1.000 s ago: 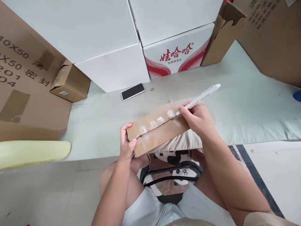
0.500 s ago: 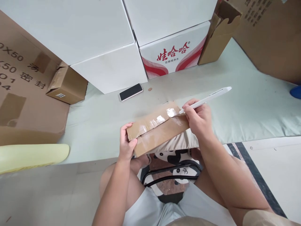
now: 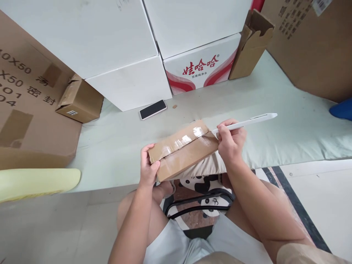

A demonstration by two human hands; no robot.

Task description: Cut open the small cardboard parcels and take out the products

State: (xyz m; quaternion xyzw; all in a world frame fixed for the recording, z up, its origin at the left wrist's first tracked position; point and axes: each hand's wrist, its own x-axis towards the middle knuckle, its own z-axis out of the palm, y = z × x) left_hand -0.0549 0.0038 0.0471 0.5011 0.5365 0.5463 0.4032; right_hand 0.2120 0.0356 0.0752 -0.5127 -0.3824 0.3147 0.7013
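Observation:
A flat brown cardboard box [image 3: 187, 156] is tilted at the front edge of the cloth-covered surface. Shiny clear tape [image 3: 183, 140] runs beside the seam along its top. My left hand [image 3: 149, 165] grips the box's left end, thumb on top and fingers behind. In my right hand [image 3: 231, 141] is a slim white utility knife [image 3: 254, 120], pinched near its front, its long handle pointing right. The knife's tip meets the right end of the seam; how deep it goes I cannot tell.
Behind the box lies a phone [image 3: 153, 109], near stacked white cartons [image 3: 129, 84] and a red-and-white carton [image 3: 202, 68]. Small brown boxes stand left [image 3: 82, 101] and right [image 3: 250, 49]. A yellow cushion-like edge [image 3: 38, 183] is at left, a blue object [image 3: 342, 109] at right.
My right hand has shifted slightly, and the utility knife lies flatter, its handle end lower and farther right. My left hand keeps its grip on the box. The view has tilted a little.

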